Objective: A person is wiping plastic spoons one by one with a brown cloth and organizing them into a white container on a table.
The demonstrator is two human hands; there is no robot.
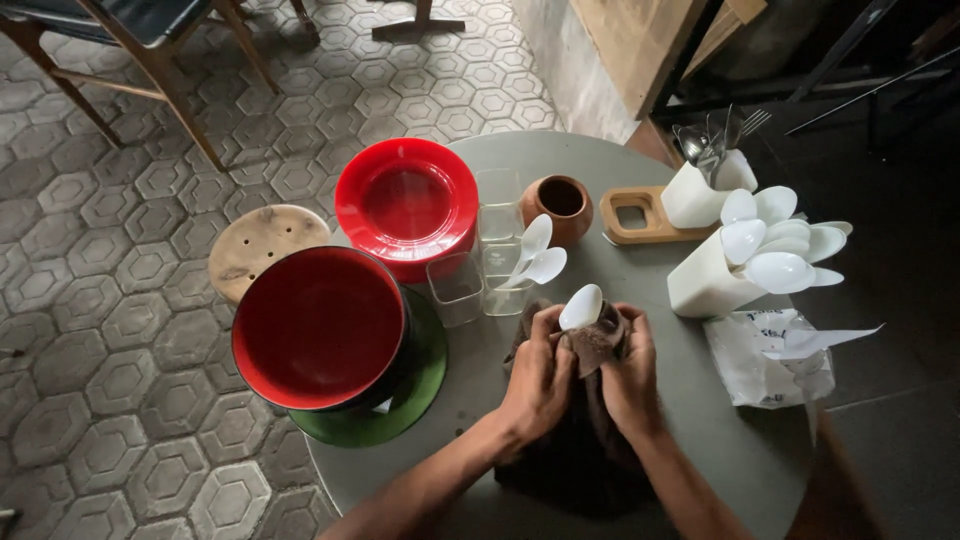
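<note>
spoon [582, 305]: glossy white plastic | cloth [590, 440]: matt brown fabric | plates [405, 200]: glossy red

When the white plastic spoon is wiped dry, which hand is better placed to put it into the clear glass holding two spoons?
Probably the left hand: the clear glass stands on its side of the white plastic spoon, while the right hand grips the brown cloth.

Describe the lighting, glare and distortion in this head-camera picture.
Head view: dim, soft light, right background nearly black; mild glare on the red plate and white spoons; wide-angle bending curves the table edge and floor tiles; hands and the spoon in the brown cloth stay sharp.
</note>
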